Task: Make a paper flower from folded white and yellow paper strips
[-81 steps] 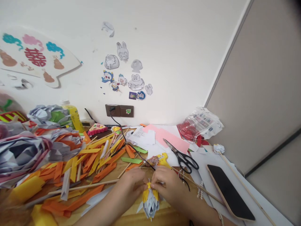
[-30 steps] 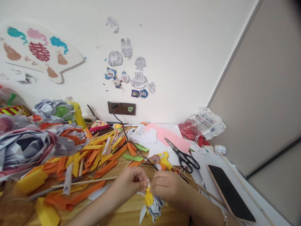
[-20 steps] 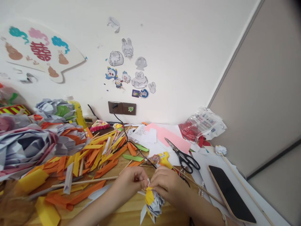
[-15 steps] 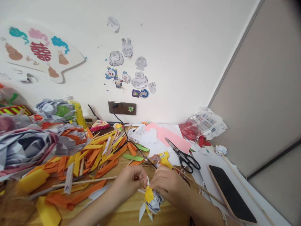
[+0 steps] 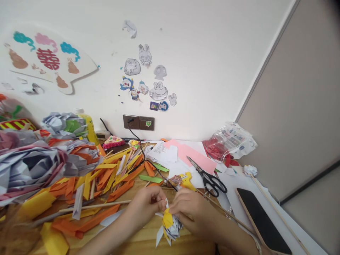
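Low in the middle of the head view, both hands pinch a small folded paper flower (image 5: 169, 228) of yellow and grey-white petals. My left hand (image 5: 146, 205) grips its top from the left. My right hand (image 5: 190, 209) closes over it from the right and hides part of it. A white paper tip sticks up between my fingers. The flower hangs just above the wooden desk (image 5: 143, 244).
Orange and yellow folded strips (image 5: 106, 177) and wooden sticks cover the desk's left half, behind them crumpled grey paper flowers (image 5: 34, 163). Black scissors (image 5: 208, 179), a yellow glue gun (image 5: 186, 180) with its cable, a phone (image 5: 261, 219) and a plastic bag (image 5: 230, 141) lie to the right.
The paper flower has been turned slightly between my fingers and now sits a little lower and tilted left. Both hands stay closed on it in the same place.
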`<state>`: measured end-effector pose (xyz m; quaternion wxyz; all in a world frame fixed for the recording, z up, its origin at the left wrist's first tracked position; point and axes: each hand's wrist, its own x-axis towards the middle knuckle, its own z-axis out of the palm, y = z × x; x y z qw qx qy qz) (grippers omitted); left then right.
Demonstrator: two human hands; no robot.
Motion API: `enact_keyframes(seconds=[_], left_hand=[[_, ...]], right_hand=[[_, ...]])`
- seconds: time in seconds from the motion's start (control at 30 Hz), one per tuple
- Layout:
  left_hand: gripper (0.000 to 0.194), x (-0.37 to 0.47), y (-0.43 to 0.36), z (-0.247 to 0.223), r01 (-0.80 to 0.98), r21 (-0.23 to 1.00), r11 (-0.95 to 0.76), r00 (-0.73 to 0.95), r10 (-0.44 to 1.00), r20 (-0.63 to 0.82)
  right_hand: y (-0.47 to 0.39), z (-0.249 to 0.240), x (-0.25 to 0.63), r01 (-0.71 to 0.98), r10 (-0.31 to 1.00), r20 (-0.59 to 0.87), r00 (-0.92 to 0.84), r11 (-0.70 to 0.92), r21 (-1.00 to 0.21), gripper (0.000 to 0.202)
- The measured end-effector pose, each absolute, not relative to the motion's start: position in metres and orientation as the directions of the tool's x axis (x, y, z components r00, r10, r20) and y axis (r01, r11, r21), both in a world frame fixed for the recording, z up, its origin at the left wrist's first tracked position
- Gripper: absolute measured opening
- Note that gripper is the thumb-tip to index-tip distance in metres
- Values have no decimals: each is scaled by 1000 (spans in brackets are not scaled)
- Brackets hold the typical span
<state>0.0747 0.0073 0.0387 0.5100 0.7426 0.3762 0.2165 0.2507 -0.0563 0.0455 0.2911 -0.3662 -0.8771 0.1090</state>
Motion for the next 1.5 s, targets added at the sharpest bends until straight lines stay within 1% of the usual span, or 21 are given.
enact_keyframes(seconds=[0.2, 0.37, 0.53, 0.67, 0.8, 0.93, 1.07, 1.17, 1.27, 1.4, 1.5], left_hand=[[16, 74, 5, 42, 360, 904, -231, 627, 777, -51], [16, 74, 6, 40, 331, 923, -195, 626, 777, -60], [11, 76, 4, 34, 331, 912, -244, 654, 756, -36], [13, 77, 3, 34, 352, 893, -280, 668, 744, -30], [13, 74, 4, 34, 380, 864, -331, 660, 752, -2], [11, 74, 6, 32, 361, 871, -333, 666, 746, 9], [10, 74, 6, 35, 347, 887, -303, 648, 762, 7], [12, 74, 6, 36, 345, 881, -323, 656, 755, 19], [13, 73, 8, 32, 342, 877, -339, 663, 748, 31], [14, 73, 9, 28, 332, 882, -334, 668, 743, 30], [18, 73, 11, 26, 279, 920, -276, 674, 739, 17]], right_hand=[[-65, 57, 247, 689, 782, 340, -522, 622, -373, 24], [-65, 56, 249, 648, 745, 353, -566, 667, -369, 28], [-61, 54, 249, 677, 753, 305, -583, 658, -330, 31], [-63, 52, 247, 663, 746, 296, -597, 666, -341, 35], [-67, 55, 247, 675, 743, 300, -598, 669, -311, 33], [-69, 60, 246, 688, 742, 276, -611, 670, -278, 32], [-70, 63, 244, 734, 802, 233, -550, 597, -323, 28], [-69, 61, 243, 712, 792, 253, -556, 611, -347, 32], [-69, 60, 243, 692, 765, 283, -578, 643, -327, 35], [-68, 60, 244, 687, 754, 294, -587, 656, -313, 34], [-65, 58, 248, 666, 759, 333, -559, 651, -364, 33]])
